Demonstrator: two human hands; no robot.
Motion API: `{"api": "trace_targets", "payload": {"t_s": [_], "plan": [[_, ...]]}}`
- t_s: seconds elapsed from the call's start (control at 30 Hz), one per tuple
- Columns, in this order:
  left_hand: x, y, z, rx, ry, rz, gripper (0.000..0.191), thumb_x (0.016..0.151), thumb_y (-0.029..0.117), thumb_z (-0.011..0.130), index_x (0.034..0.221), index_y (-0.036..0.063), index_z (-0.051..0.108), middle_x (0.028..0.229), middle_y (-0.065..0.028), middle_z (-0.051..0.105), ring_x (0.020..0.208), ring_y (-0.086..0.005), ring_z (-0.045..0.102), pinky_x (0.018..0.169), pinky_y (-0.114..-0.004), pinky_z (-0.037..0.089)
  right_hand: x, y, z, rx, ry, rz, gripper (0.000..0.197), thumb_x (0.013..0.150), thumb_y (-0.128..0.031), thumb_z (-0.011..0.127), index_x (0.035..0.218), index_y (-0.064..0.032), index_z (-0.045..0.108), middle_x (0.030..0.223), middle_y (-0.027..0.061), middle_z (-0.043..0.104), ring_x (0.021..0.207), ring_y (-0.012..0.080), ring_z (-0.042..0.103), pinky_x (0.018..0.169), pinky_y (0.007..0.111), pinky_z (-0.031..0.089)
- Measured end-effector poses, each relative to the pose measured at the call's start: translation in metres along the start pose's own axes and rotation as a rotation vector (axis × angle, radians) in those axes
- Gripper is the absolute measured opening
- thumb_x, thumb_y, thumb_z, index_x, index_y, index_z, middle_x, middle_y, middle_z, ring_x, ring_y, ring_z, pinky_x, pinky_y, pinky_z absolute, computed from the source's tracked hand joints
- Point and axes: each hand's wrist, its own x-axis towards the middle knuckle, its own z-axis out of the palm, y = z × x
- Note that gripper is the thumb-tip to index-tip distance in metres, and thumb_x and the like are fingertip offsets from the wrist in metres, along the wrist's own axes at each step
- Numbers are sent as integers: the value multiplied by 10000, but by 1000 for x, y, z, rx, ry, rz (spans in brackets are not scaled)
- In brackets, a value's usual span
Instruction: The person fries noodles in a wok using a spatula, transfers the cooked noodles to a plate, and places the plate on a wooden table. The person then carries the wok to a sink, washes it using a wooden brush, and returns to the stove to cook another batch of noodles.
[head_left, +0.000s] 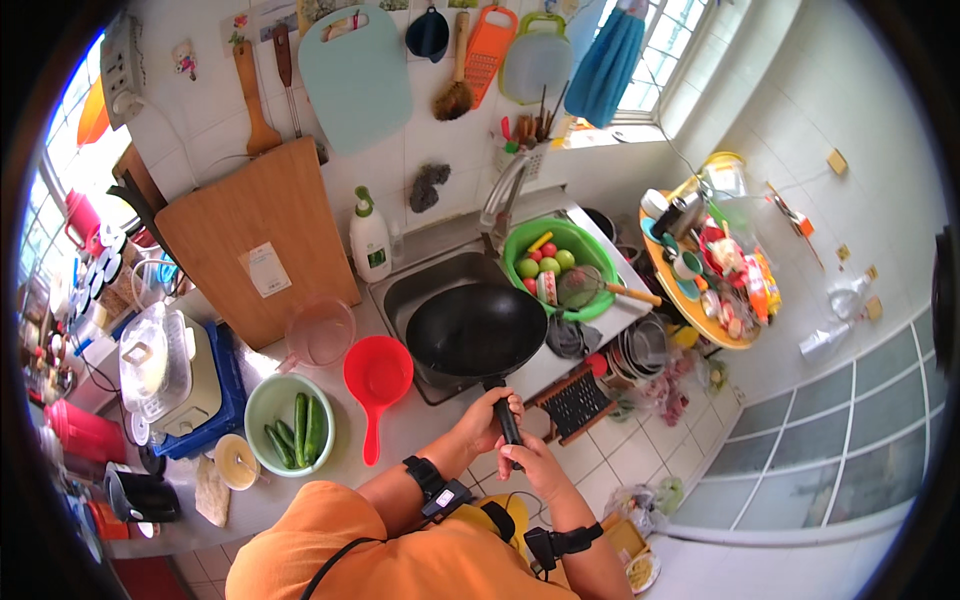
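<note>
A black wok (477, 330) is tilted over the stainless steel sink (401, 289), and no food shows in it. My left hand (487, 418) wraps the wok's handle close to the pan. Farther down the same handle, my right hand (527, 457) grips its end. Left of the wok, a red plastic ladle (379, 367) lies on the counter. Beyond the sink's right side stands a green basin (604, 262) with red and green round produce, and a wire strainer (581, 289) with a wooden handle rests on it. The metal faucet (504, 191) rises behind the wok.
A pale green bowl (259, 405) of several cucumbers sits left, beside a clear pink ladle (319, 334). A wooden board (255, 225) leans on the wall near a white pump bottle (370, 236). A crowded round table (667, 281) stands right, past a black rack (574, 405).
</note>
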Motion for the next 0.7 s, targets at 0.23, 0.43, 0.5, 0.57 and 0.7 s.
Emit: {"api": "trace_targets", "payload": {"t_s": [0.23, 0.43, 0.5, 0.57, 0.7], "plan": [[84, 22, -9, -21, 65, 149, 158, 867, 180, 490, 745, 85, 456, 673, 14, 477, 611, -105, 465, 617, -245, 418, 66, -26, -86, -7, -234, 183, 225, 868, -199, 516, 981, -5, 505, 703, 68, 545, 635, 167, 549, 645, 310, 483], [132, 1, -35, -108, 186, 161, 153, 857, 193, 476, 752, 82, 475, 678, -3, 499, 622, -129, 485, 613, -254, 424, 98, -24, -159, -102, -405, 365, 273, 866, -220, 561, 1027, -12, 489, 784, 62, 586, 732, 158, 577, 694, 288, 479], [141, -7, -39, -46, 286, 135, 156, 857, 182, 459, 734, 87, 450, 679, 15, 467, 623, -117, 448, 622, -258, 403, 110, -14, -184, -141, -495, 382, 293, 867, -223, 569, 1044, -8, 476, 813, 69, 599, 761, 157, 584, 713, 289, 481], [148, -10, -50, -49, 315, 136, 148, 864, 182, 465, 751, 88, 456, 691, 15, 474, 629, -118, 455, 625, -260, 408, 117, -3, -197, -179, -584, 392, 314, 869, -225, 578, 1061, -5, 464, 841, 77, 611, 790, 156, 592, 732, 290, 483], [164, -12, -73, -82, 380, 149, 153, 887, 190, 486, 777, 84, 498, 696, -2, 518, 652, -133, 517, 633, -273, 455, 130, 6, -212, -97, -619, 493, 325, 871, -198, 587, 1089, -5, 443, 924, 103, 620, 874, 162, 599, 808, 289, 473]]}}
